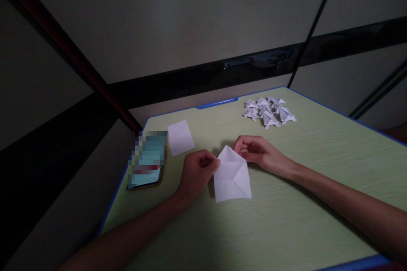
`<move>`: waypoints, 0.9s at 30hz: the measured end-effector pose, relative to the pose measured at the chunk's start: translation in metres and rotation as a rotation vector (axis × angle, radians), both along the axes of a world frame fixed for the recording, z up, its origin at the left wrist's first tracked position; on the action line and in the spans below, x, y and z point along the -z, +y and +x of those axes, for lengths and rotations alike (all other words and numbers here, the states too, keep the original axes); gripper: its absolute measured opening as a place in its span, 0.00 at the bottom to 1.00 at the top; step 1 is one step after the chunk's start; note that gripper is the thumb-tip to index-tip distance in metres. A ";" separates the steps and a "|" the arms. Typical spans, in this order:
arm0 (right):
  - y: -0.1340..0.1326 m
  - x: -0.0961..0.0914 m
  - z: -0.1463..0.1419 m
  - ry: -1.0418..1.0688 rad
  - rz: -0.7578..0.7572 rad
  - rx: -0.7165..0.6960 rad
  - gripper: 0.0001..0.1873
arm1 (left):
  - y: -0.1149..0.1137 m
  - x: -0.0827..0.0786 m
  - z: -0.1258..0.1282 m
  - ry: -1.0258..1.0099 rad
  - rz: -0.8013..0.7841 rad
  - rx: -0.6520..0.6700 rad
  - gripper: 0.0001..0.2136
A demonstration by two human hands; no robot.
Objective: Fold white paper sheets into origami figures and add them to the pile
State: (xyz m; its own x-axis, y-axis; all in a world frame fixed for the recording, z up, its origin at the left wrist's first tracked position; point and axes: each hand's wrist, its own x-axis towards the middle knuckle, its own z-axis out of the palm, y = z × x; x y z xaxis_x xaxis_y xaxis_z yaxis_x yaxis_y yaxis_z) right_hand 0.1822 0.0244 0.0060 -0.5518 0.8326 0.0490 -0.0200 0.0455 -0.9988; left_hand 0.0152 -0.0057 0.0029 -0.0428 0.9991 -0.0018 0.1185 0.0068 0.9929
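A partly folded sheet of white paper is in front of me, its top brought to a point and diagonal creases showing on its lower right. My left hand pinches its left edge between thumb and finger, just below the pointed top. On the other side, my right hand has its fingers curled at the right edge of the point, closed on the paper. The fingertips of the right hand are partly hidden behind the fold.
Several folded white paper figures are grouped at the far right of the pale green table. A flat white sheet lies at the left, beside a phone with a lit, blurred screen. Cabinet panels rise behind the table's blue edge.
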 end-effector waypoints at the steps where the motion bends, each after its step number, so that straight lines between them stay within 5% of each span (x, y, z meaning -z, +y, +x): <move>1: 0.000 0.000 0.000 -0.008 -0.010 0.001 0.04 | 0.000 0.000 0.000 0.003 0.000 0.001 0.04; 27: 0.000 -0.001 -0.002 -0.014 -0.070 0.174 0.07 | 0.001 0.007 -0.001 -0.139 0.007 0.085 0.06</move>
